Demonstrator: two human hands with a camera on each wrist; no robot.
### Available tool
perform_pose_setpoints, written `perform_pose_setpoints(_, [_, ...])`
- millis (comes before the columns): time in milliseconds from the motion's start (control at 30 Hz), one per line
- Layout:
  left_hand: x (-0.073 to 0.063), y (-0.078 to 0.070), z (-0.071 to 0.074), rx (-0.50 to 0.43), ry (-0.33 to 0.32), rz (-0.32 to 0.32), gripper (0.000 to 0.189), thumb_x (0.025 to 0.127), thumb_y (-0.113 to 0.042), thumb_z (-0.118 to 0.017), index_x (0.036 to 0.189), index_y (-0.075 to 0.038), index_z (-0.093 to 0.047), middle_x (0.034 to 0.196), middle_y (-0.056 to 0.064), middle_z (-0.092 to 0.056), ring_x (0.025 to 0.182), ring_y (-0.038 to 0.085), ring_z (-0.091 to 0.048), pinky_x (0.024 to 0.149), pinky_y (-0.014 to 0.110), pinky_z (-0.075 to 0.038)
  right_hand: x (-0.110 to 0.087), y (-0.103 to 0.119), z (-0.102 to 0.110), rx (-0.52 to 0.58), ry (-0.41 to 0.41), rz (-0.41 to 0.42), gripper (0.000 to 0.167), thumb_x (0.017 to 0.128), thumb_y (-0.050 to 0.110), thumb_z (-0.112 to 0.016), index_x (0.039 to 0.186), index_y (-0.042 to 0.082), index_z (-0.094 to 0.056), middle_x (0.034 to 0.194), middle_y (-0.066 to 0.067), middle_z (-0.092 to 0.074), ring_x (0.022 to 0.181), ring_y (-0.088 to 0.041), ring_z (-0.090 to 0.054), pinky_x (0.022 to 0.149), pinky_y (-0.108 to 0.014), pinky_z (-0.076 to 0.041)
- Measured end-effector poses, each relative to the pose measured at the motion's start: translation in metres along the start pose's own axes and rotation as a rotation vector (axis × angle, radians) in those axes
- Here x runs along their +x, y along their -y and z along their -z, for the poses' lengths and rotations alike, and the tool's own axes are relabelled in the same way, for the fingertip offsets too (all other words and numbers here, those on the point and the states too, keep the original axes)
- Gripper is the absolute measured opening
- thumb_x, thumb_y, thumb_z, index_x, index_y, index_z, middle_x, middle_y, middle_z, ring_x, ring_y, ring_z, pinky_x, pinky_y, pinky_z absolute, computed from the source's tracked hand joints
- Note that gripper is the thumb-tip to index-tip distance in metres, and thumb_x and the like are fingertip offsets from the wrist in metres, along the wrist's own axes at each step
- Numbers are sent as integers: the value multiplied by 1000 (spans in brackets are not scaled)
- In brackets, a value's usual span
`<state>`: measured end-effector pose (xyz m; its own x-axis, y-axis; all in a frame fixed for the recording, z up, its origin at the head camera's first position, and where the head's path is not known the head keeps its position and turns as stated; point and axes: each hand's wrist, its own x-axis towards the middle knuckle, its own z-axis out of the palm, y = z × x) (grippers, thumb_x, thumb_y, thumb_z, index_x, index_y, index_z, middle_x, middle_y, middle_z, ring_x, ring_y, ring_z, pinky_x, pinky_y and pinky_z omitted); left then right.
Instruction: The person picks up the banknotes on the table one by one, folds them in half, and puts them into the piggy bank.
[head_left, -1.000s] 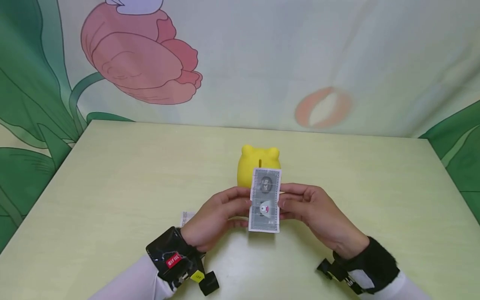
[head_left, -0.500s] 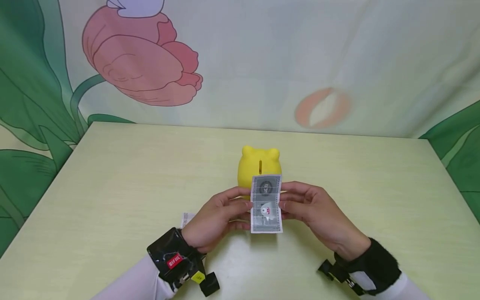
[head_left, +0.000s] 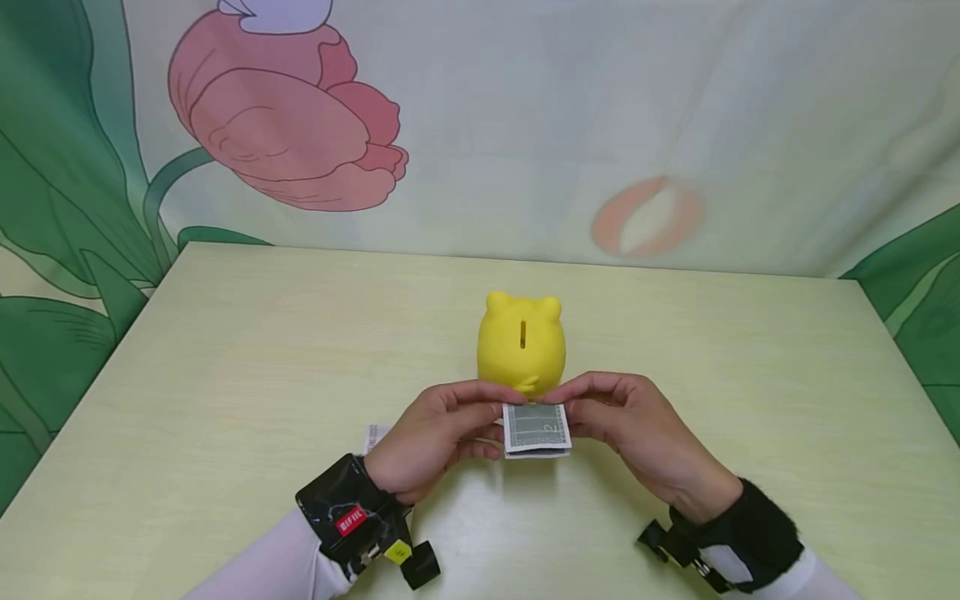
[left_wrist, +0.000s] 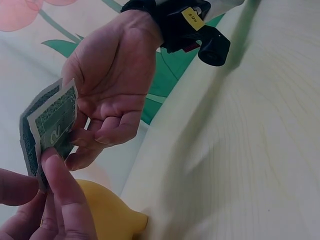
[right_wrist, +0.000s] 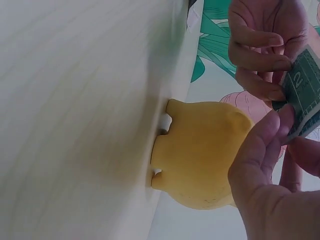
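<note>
A small grey-green banknote (head_left: 536,427), bent over into a fold, hangs above the table between both hands. My left hand (head_left: 438,437) pinches its left edge between thumb and fingers. On the opposite edge my right hand (head_left: 645,433) pinches it the same way, the forefingers meeting near the crease. In the left wrist view the two layers of the note (left_wrist: 56,122) stand slightly apart. Just beyond the fingertips, a yellow piggy bank (head_left: 521,342) stands upright on its feet, with a narrow slot on top.
Another paper note (head_left: 376,435) lies on the table, mostly hidden behind the left hand. The pale wooden table (head_left: 262,375) ends at a printed curtain (head_left: 510,125) at the back. Both wrists carry black straps with small cameras.
The banknote was held out flat and upright before the piggy bank; now its upper half is folded down toward me. The forefingers have moved in to the crease, and the piggy bank's slot is uncovered.
</note>
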<state>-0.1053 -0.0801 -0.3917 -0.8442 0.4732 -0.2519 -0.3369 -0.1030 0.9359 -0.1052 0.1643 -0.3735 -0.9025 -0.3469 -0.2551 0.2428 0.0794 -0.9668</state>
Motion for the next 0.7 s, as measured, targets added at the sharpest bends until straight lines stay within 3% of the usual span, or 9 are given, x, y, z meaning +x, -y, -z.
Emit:
perform_pose_setpoints(200, [0,-3,0,-1,-36,17,35,103,-15,-54,128,5,-68,125,14,-69,93,17,-72,79,27,-60,0,2,-2,-2,-18,-16,25,101,9,-58,117,-5,-72,122,-13,-70,105,-27,-70,94,-33,-60])
perform_pose_setpoints(467, [1,0,2,19,-69,-42,38,94,-6,-66,131,3,-66,122,13,-69,95,18,-68,78,27,-61,0,-2,-5,-67,15,-7,29,94,9,-71,121,-1,-67,125,-13,-63,101,-27,-69,90,-35,-61])
perform_pose_setpoints(700, [2,2,0,0,-41,-59,53,90,0,-67,142,-1,-56,113,7,-70,90,16,-69,79,28,-61,-1,-3,-6,-85,-43,21,33,93,8,-73,124,3,-64,116,-10,-65,100,-23,-71,88,-32,-59])
